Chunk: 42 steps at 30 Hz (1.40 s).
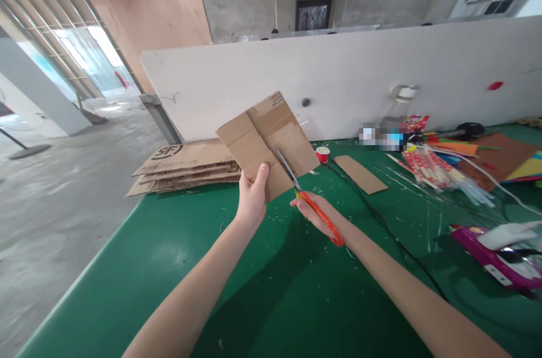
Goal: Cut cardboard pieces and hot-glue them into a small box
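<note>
My left hand (253, 195) grips a creased piece of brown cardboard (271, 140) by its lower edge, thumb on the near face and the other fingers behind it. The piece is held up tilted above the green table (178, 256). In my right hand (315, 214) is a pair of scissors (322, 218) with orange handles. Their metal blades point up and left and lie over the cardboard, reaching in from its lower edge near a crease. Whether the blades are parted is hard to see.
Flattened cardboard (190, 163) is stacked at the left. On the right lie a cardboard strip (359, 174), a red cup (322, 155), a black cable (381, 222), packets of sticks (440, 169) and a purple device (495, 256). A white panel (262, 75) stands behind; small scraps dot the table.
</note>
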Each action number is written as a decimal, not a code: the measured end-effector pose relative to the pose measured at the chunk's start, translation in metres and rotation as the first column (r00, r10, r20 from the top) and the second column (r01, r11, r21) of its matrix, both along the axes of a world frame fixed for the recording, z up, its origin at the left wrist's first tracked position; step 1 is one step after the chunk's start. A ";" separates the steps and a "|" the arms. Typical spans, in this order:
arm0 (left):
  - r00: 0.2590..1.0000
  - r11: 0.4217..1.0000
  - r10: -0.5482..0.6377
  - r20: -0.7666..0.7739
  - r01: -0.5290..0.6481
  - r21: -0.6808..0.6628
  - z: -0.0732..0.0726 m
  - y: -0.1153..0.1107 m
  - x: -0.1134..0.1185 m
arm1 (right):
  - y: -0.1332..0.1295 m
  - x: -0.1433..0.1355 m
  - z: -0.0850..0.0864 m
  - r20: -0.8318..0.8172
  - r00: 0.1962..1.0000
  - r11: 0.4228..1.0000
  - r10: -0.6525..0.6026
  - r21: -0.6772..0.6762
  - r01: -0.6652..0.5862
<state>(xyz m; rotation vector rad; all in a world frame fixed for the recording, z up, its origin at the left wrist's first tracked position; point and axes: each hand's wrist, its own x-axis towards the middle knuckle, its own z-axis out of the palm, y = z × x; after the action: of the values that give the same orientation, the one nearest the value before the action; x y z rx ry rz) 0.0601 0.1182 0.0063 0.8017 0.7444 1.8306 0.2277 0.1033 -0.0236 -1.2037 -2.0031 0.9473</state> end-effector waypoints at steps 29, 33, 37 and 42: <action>0.994 0.993 -0.111 -0.017 0.112 0.050 0.002 -0.011 0.014 | -0.012 0.007 -0.018 -0.134 0.986 0.977 0.103 0.198 -0.076; 0.992 0.991 -0.126 0.010 0.126 0.045 0.003 -0.012 0.015 | -0.014 0.007 -0.021 -0.139 0.985 0.985 0.104 0.153 -0.082; 0.993 0.992 -0.116 0.000 0.116 0.038 0.005 -0.014 0.017 | -0.015 0.006 -0.022 -0.122 0.992 0.992 0.015 0.126 0.000; 0.993 0.993 -0.119 -0.015 0.119 0.019 0.005 -0.016 0.018 | -0.018 0.006 -0.014 -0.058 0.998 0.992 -0.018 0.123 0.025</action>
<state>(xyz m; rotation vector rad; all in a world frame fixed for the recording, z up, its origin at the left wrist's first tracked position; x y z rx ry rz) 0.0782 0.1024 0.0113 0.8542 0.6734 1.7301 0.2339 0.0857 -0.0376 -1.1166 -1.9702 0.8249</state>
